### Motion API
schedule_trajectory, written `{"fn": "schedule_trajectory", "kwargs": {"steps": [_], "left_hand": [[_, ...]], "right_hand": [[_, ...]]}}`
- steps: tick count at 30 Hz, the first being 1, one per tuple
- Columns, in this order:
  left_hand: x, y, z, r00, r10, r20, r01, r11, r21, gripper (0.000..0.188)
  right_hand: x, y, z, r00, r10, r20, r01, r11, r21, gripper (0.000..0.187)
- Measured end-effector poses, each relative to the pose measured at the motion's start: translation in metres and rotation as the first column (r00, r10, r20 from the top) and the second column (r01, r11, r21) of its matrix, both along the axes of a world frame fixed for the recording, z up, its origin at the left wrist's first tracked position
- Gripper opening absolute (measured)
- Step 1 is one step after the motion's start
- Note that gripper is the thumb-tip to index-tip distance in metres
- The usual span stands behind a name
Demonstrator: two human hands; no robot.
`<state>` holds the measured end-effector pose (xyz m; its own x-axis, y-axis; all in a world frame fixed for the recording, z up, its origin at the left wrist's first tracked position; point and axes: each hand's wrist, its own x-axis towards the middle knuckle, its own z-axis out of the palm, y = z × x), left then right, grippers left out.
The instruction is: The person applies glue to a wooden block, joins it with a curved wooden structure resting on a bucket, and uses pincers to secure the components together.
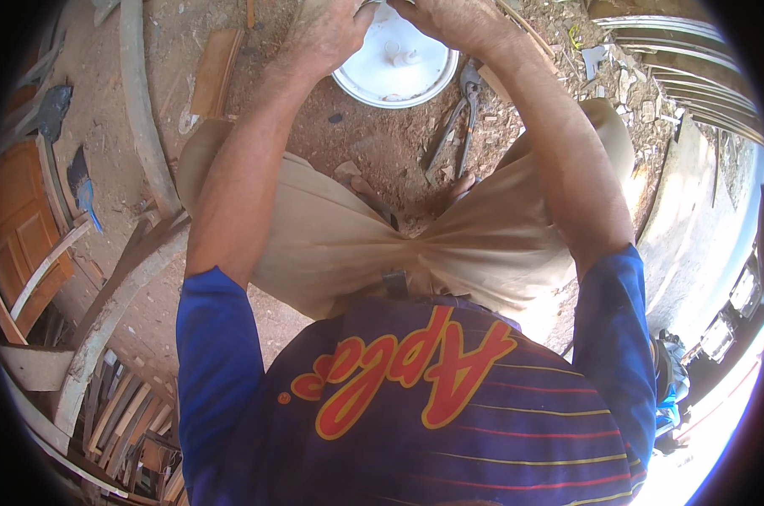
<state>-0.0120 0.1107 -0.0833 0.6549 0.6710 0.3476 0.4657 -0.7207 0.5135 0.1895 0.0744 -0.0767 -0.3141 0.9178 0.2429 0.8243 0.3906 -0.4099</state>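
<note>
Both arms reach forward between my bent knees. My left hand (335, 32) and my right hand (462, 24) are close together at the upper edge, partly cut off. Their fingers look curled in and the thumbs point toward each other; whatever they hold lies out of view. Below them is a round white lid or bucket top (390, 80) with a ridged rim. A small translucent piece (403, 57) is at its middle. Long-handled metal pincers (466, 114) lie on the dirt just right of the white rim, handles toward me.
A flat brown wooden piece (216, 72) lies left of my arm. Farther left are curved wooden frame pieces (142, 110), a blue-handled brush (84, 190), a panelled wooden door (26, 228) and stacked wood strips (133, 413). Rubble (643, 93) and pale slats (694, 67) are at the right.
</note>
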Motion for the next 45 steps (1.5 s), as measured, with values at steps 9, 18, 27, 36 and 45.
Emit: {"fn": "schedule_trajectory", "kwargs": {"steps": [9, 18, 27, 36, 45], "left_hand": [[-0.005, 0.009, -0.01, 0.998, -0.031, -0.049, 0.038, 0.989, 0.144, 0.015], [-0.011, 0.007, -0.01, 0.995, 0.043, -0.093, -0.039, 0.998, 0.039, 0.017], [-0.011, 0.004, -0.008, 0.994, 0.058, -0.092, -0.057, 0.998, 0.011, 0.017], [-0.011, 0.006, -0.009, 0.999, -0.019, -0.038, 0.022, 0.997, 0.076, 0.012], [-0.014, 0.003, -0.006, 1.0, -0.016, -0.011, 0.017, 0.998, 0.055, 0.012]], "right_hand": [[0.016, -0.004, 0.006, 0.999, 0.004, -0.046, -0.004, 1.0, -0.013, 0.034], [0.018, -0.001, -0.007, 1.0, 0.009, 0.008, -0.007, 0.988, -0.155, 0.021], [0.023, -0.01, 0.001, 0.998, -0.063, -0.026, 0.061, 0.996, -0.06, 0.025], [0.02, -0.011, 0.004, 0.993, 0.028, -0.117, -0.036, 0.997, -0.067, 0.026], [0.011, -0.007, 0.003, 0.989, 0.068, -0.128, -0.074, 0.996, -0.049, 0.017]]}}
